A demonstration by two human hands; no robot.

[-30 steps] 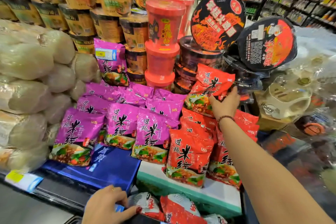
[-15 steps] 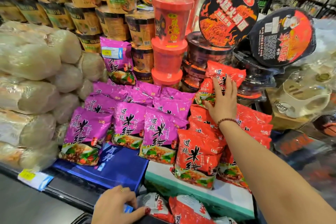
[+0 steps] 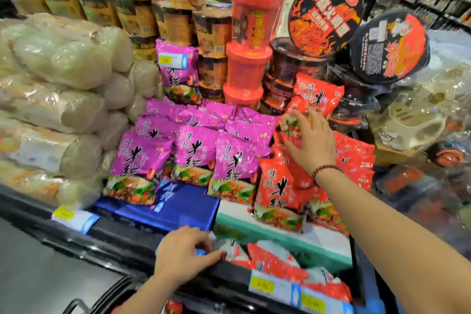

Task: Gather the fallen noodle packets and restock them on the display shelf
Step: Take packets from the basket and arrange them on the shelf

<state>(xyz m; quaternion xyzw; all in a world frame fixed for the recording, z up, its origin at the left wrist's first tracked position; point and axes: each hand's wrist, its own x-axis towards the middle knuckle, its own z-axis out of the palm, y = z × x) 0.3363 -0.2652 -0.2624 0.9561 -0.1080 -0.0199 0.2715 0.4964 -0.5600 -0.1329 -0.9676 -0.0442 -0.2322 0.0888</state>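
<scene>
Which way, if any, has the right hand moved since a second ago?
Yes. The right hand has slid left, closer to the stacked red cups, and slightly back toward the camera, letting go of the upright red packet.
</scene>
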